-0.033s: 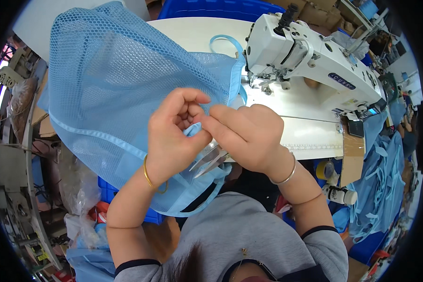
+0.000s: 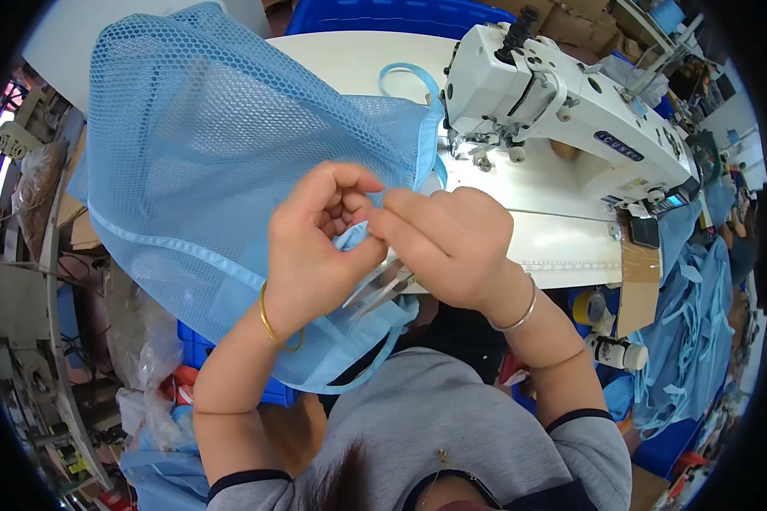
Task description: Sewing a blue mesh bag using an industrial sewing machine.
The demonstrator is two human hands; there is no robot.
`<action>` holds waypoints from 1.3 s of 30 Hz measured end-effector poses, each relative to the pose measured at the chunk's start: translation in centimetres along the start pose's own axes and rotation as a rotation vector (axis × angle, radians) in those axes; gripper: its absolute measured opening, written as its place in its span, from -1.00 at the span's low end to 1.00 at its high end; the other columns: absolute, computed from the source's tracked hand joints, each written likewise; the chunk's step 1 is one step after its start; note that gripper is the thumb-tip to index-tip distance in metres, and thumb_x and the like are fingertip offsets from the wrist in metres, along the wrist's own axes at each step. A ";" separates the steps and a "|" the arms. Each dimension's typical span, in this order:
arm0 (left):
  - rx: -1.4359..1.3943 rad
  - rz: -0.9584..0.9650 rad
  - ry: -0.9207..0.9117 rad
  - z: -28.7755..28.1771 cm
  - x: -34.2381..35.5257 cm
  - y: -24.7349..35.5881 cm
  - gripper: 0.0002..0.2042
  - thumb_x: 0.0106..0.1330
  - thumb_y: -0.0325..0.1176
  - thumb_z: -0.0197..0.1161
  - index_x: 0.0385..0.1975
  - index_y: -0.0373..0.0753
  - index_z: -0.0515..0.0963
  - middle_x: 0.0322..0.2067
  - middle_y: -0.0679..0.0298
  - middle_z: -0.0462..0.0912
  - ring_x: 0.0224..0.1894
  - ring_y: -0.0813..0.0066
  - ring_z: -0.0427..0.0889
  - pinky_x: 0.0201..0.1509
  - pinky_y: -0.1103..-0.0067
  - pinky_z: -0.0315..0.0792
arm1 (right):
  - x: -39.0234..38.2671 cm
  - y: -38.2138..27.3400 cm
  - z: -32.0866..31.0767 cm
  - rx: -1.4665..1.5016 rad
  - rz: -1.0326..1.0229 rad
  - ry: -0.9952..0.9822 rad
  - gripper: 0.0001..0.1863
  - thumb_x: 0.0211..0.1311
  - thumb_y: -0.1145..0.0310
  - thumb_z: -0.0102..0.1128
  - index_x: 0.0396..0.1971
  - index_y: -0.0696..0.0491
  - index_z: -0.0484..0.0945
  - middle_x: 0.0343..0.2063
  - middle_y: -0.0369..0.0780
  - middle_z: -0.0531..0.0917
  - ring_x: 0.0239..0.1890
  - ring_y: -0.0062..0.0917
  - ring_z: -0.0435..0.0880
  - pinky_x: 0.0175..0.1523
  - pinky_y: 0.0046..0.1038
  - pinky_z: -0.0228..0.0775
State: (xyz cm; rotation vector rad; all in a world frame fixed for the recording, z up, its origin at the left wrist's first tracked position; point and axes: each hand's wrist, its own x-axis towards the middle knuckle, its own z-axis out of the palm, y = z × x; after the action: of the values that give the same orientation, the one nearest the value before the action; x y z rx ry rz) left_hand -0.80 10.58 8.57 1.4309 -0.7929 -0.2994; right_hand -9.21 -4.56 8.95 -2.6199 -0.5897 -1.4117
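Note:
A large light blue mesh bag (image 2: 222, 145) with woven blue edging drapes over the white table and down toward my lap. My left hand (image 2: 320, 243) is closed, pinching a small fold of its blue fabric (image 2: 350, 235) between thumb and fingers. Right against it, my right hand (image 2: 452, 243) is closed with thumb and forefinger meeting the left fingertips; whatever lies between these tips is hidden. Silver thread snips (image 2: 378, 294) stick out under my right palm, their two blades apart and pointing down to the left.
A white sewing machine (image 2: 562, 111) stands on the white table (image 2: 562, 247) at the right. Blue strap pieces (image 2: 690, 332) hang at far right, near a white-capped bottle (image 2: 618, 353) and a tape roll (image 2: 590, 308). A blue bin (image 2: 383, 15) sits behind the table.
My right hand has shifted very slightly, and the snips in it look blurred by motion. The left hand and the mesh bag stay nearly in place.

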 end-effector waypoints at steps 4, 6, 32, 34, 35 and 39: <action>0.179 0.120 -0.024 0.1 0.1 -0.2 -0.88 0.06 -0.58 0.31 -0.40 -0.34 0.56 -0.50 0.34 0.56 -0.50 0.68 0.46 -0.43 0.72 0.37 | -0.6 1.0 0.4 -0.034 -0.039 0.068 -0.82 -0.17 0.39 0.25 -0.47 0.08 0.58 -0.37 -0.27 0.65 -0.66 -0.68 0.43 -0.61 -0.62 0.10; 0.194 0.117 -0.018 0.3 0.1 -0.2 -0.94 0.06 -0.57 0.30 -0.47 -0.34 0.57 -0.54 0.31 0.56 -0.53 0.65 0.46 -0.46 0.70 0.36 | -0.9 1.0 0.3 -0.150 -0.107 0.096 -0.81 -0.17 0.39 0.25 -0.46 0.10 0.57 -0.38 -0.22 0.65 -0.65 -0.68 0.43 -0.60 -0.63 0.10; 0.286 0.199 0.064 1.0 -0.4 -2.0 -0.89 0.02 -0.57 0.35 -0.50 -0.32 0.53 -0.61 0.25 0.50 -0.62 0.56 0.44 -0.55 0.64 0.29 | -1.6 -0.5 -1.2 0.535 0.635 -0.060 -0.87 0.13 0.48 0.31 -0.34 0.14 0.55 -0.45 -0.30 0.53 -0.55 -0.68 0.41 -0.52 -0.64 0.23; 0.383 0.264 0.075 1.1 -0.6 -1.5 -0.86 -0.02 -0.59 0.34 -0.50 -0.31 0.51 -0.60 0.23 0.49 -0.63 0.49 0.43 -0.56 0.61 0.28 | -1.6 -0.8 0.0 0.419 0.532 0.026 -0.79 0.01 0.52 0.31 -0.29 0.10 0.59 -0.45 -0.25 0.56 -0.56 -0.50 0.61 -0.54 -0.52 0.38; 0.481 0.329 0.088 1.2 -0.7 -1.3 -0.83 -0.06 -0.62 0.34 -0.50 -0.29 0.49 -0.59 0.22 0.48 -0.64 0.43 0.41 -0.57 0.59 0.27 | -1.9 -0.5 0.2 0.419 0.534 0.026 -0.79 0.01 0.52 0.31 -0.29 0.10 0.59 -0.45 -0.25 0.56 -0.56 -0.50 0.61 -0.54 -0.52 0.38; 0.669 0.636 0.073 0.5 -1.0 -1.7 -0.79 -0.14 -0.66 0.31 -0.50 -0.27 0.47 -0.59 0.21 0.45 -0.64 0.34 0.39 -0.60 0.55 0.26 | -2.5 0.5 0.4 0.373 0.390 -0.023 -0.88 0.04 0.51 0.29 -0.38 0.10 0.60 -0.47 -0.27 0.57 -0.58 -0.53 0.58 -0.53 -0.52 0.37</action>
State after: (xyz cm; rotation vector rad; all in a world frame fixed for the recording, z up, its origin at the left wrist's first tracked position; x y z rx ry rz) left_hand -1.41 10.53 6.66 1.6880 -1.3090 0.5529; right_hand -9.93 -5.57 6.70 -2.2954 -0.2850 -1.0407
